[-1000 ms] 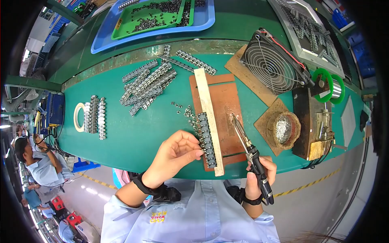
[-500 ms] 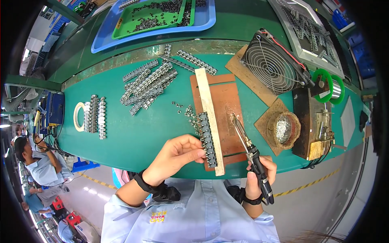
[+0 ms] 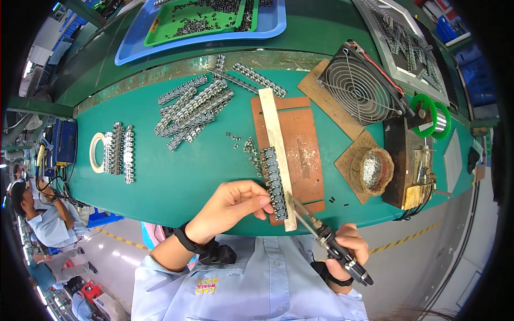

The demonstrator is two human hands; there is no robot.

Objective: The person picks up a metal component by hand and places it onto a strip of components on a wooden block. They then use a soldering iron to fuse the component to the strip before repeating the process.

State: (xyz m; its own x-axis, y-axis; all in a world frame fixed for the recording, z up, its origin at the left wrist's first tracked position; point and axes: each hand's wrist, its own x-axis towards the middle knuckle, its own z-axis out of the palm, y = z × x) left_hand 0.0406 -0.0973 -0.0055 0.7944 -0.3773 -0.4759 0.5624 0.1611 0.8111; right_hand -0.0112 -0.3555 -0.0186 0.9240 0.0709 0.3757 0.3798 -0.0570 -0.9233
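Observation:
A strip of small dark circuit boards (image 3: 273,182) lies along the left edge of a pale wooden bar (image 3: 279,155). The bar rests on a reddish-brown board (image 3: 305,144). My left hand (image 3: 235,206) is closed in a pinch, thumb and forefinger at the strip's lower left edge; whatever is between the fingertips is too small to make out. In my right hand (image 3: 348,249) is a soldering iron (image 3: 326,235) with a black handle, its tip near the bar's lower right side. Loose small metal parts (image 3: 250,152) lie left of the strip.
Several metal-studded strips (image 3: 195,112) are piled behind, others by a tape roll (image 3: 97,152) at left. Right are a fan (image 3: 358,85), a bowl of silvery bits (image 3: 393,176) and a solder spool (image 3: 441,122). Blue and green trays (image 3: 134,51) stand at the back.
The soldering iron has swung left and nearer to me, its tip going from the reddish-brown board to the wooden bar. My right hand shifted slightly nearer; my left hand keeps its pinch.

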